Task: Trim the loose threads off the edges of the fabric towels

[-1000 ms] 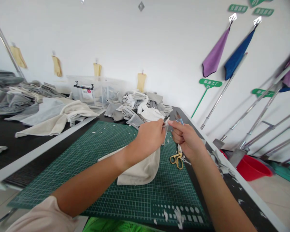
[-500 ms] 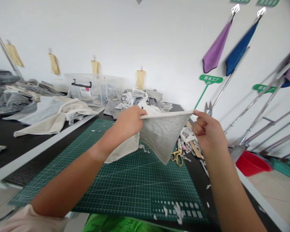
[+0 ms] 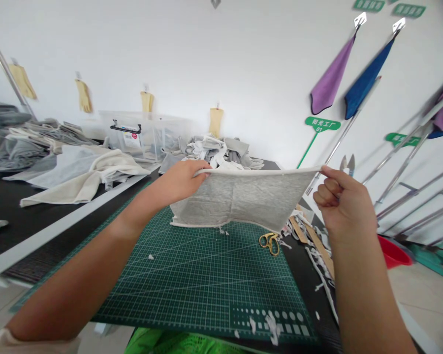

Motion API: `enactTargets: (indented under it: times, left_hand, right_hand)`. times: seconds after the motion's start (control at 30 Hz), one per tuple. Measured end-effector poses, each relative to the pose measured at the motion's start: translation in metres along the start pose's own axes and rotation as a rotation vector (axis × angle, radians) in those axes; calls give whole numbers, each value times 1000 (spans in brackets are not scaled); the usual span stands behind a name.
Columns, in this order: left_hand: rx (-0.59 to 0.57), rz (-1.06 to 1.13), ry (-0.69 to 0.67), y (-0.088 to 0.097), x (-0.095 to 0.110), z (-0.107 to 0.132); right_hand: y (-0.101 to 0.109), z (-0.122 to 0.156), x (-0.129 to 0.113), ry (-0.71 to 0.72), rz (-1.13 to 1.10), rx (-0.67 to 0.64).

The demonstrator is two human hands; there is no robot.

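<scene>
Grey mottled cloth [image 3: 239,196], cream hem; green gridded cutting mat [image 3: 192,280].

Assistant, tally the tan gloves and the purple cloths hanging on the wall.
Tan gloves: 4
Purple cloths: 2
Total: 6

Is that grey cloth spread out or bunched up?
Spread: the grey cloth hangs flat, stretched between the left hand and right hand.
</scene>
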State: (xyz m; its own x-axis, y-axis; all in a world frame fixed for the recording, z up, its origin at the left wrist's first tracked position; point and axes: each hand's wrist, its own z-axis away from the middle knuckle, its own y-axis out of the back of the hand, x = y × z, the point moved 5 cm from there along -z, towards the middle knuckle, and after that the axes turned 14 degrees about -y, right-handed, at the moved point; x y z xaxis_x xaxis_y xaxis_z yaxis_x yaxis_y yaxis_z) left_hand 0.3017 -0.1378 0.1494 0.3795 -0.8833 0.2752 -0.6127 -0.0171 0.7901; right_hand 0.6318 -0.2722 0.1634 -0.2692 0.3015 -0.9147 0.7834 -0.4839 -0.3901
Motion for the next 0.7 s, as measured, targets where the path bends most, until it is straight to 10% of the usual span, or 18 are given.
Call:
enactTargets:
  times: [0.23,0.7]
  left_hand:
    - [197,-42,148,21,-24,7]
    - [172,390,215,34,-42,17]
  right_hand:
    - [11,-3,-11,51,-17,19]
    - [34,-15,-22,73,-31,92]
